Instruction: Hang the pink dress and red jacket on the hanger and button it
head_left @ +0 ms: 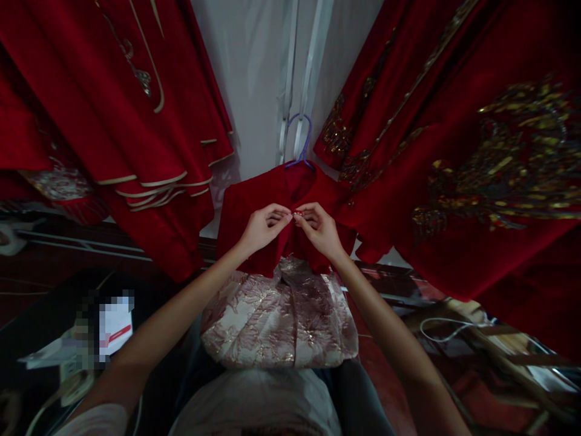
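Note:
A small red jacket hangs on a purple hanger against a white wall, straight ahead. Below it spreads a pale pink and gold brocade skirt. My left hand and my right hand meet at the jacket's front, fingertips pinched together on its opening near the collar. Both hands are closed on the fabric; what sits between the fingertips is too small to make out.
Large red garments with gold trim hang at the left and with gold embroidery at the right, crowding both sides. A dark surface at lower left holds papers and a cable. White cable and wooden pieces lie at lower right.

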Available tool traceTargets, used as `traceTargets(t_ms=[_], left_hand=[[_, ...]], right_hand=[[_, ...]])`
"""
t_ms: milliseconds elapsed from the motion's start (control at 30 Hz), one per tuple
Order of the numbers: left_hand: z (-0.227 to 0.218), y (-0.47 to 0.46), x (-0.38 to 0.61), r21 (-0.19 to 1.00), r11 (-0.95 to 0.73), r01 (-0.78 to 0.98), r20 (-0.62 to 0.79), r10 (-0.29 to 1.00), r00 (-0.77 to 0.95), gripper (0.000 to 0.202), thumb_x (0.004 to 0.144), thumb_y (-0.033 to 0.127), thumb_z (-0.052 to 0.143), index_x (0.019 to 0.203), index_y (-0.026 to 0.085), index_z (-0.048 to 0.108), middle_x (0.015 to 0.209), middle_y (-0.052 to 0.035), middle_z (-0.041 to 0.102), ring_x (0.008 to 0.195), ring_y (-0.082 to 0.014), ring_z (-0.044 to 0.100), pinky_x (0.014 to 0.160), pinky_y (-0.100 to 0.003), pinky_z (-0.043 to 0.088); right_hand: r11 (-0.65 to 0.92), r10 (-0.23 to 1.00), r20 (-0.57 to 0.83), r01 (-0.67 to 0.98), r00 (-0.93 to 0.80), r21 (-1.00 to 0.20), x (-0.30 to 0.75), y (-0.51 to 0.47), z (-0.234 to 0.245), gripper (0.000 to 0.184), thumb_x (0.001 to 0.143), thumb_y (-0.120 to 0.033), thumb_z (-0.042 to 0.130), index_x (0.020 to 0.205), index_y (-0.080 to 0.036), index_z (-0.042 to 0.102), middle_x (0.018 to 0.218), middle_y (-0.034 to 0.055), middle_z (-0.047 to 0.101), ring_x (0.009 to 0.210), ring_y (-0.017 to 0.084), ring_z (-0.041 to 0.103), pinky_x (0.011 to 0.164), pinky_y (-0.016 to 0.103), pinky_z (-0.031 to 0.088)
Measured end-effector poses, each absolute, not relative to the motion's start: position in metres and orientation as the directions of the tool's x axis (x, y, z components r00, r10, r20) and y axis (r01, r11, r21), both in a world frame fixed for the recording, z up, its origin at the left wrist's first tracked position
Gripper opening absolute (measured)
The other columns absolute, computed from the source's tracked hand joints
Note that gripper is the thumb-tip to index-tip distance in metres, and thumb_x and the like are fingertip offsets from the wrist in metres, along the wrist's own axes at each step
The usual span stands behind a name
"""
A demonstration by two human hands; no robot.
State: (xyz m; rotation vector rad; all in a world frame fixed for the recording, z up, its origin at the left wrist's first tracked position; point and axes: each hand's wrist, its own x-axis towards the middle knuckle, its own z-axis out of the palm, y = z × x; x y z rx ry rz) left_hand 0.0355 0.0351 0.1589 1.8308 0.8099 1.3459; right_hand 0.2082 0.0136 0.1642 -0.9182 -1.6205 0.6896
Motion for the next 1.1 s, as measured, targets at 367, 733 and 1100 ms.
traceTargets(t_ms=[367, 733, 1100], left_hand=[[0.1559, 0.0357, 0.0351, 0.8, -0.584, 0.142, 0.545, 0.804, 0.237, 0.018, 0.077, 0.029, 0.066, 0.091, 0.017, 0.065, 0.084, -0.0039, 0.07, 0.076, -0.0129, 0.067, 0.073, -0.026, 0.057], [0.1527, 0.0327, 0.0354, 0.789, -0.589, 0.174, 0.549, 0.803, 0.23, 0.018, 0.076, 0.023, 0.066, 0.092, 0.017, 0.068, 0.083, -0.0039, 0.072, 0.076, -0.0141, 0.069, 0.073, -0.027, 0.06], [0.1505, 0.0291, 0.0356, 0.784, -0.597, 0.171, 0.551, 0.795, 0.252, 0.016, 0.08, 0.025, 0.062, 0.092, 0.018, 0.07, 0.087, -0.0035, 0.074, 0.075, -0.0147, 0.07, 0.072, -0.027, 0.059]], right_hand=[[0.526, 0.849, 0.519, 0.246, -0.101, -0.814, 0.2069, 0.0159, 0.1615, 0.025, 0.081, -0.042, 0.063, 0.096, -0.022, 0.059, 0.092, 0.0041, 0.066, 0.081, 0.015, 0.065, 0.072, 0.029, 0.056], [0.499, 0.864, 0.499, 0.253, -0.069, -0.829, 0.2048, 0.0143, 0.1635, 0.03, 0.074, -0.042, 0.069, 0.092, -0.021, 0.058, 0.088, 0.0036, 0.066, 0.074, 0.014, 0.063, 0.064, 0.027, 0.054], [0.452, 0.888, 0.46, 0.22, -0.016, -0.865, 0.1981, 0.018, 0.1599, 0.024, 0.069, -0.028, 0.067, 0.087, -0.02, 0.053, 0.082, 0.0001, 0.06, 0.07, 0.012, 0.058, 0.061, 0.023, 0.05]])
